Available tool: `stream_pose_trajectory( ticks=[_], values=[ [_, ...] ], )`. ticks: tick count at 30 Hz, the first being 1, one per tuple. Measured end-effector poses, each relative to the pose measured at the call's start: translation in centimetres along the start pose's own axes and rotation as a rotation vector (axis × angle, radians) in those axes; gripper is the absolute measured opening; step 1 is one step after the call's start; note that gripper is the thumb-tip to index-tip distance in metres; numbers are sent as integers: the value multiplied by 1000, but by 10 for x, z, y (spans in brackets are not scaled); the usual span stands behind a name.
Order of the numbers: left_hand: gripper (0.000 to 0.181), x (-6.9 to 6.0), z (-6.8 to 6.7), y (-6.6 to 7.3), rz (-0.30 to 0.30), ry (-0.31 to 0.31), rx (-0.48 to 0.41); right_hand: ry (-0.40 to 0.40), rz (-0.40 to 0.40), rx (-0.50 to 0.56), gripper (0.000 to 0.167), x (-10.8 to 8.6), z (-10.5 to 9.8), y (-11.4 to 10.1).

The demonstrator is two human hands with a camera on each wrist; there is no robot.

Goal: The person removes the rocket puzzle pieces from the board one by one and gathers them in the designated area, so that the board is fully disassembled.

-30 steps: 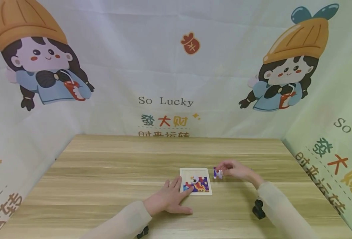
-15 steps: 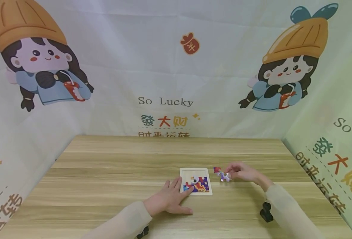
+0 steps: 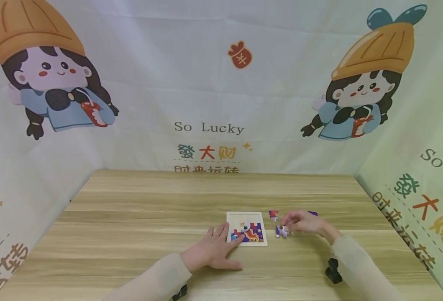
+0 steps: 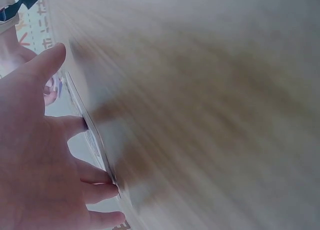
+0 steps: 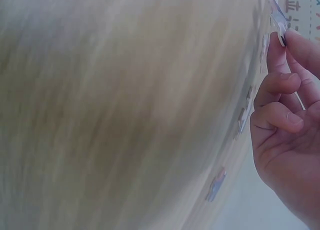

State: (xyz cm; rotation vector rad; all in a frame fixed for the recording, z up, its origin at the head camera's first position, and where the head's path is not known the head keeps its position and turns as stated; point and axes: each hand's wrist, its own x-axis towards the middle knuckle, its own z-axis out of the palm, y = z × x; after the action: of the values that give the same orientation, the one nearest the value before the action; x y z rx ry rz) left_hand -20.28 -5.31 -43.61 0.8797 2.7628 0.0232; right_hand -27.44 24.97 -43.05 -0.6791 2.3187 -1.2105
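My left hand [image 3: 210, 249] lies with spread, straight fingers at the lower left of a pale-framed jigsaw board [image 3: 244, 213]. Its index finger rests on the picture, and other fingertips touch the board's edge [image 4: 102, 152] in the left wrist view. Several colourful pieces, with a white bird's head among them, fill the board's lower part; its upper part shows bare backing. Right of the board, my right hand [image 3: 306, 221] pinches a purple-and-white puzzle piece [image 3: 282, 231] between thumb and finger. The right wrist view shows that puzzle piece [image 5: 278, 20] tilted in the fingertips.
A red-and-purple loose piece [image 3: 273, 215] lies beyond the held one. Another purple piece [image 3: 312, 213] is partly hidden behind my right hand. Loose pieces [image 5: 216, 185] also show along the wooden table [image 3: 161, 200] in the right wrist view. A printed cloth [image 3: 206, 92] hangs behind.
My right hand has moved rightwards and then nearer to me with the puzzle piece, which has turned. The red-and-purple piece has come into view. The left hand has stayed still.
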Motion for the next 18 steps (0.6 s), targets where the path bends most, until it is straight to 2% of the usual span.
stream_pose_trajectory(
  ticks=[18],
  values=[
    [80,0,0,0,-6,-8,19,40,-21,-30,20,10,10,3]
  ],
)
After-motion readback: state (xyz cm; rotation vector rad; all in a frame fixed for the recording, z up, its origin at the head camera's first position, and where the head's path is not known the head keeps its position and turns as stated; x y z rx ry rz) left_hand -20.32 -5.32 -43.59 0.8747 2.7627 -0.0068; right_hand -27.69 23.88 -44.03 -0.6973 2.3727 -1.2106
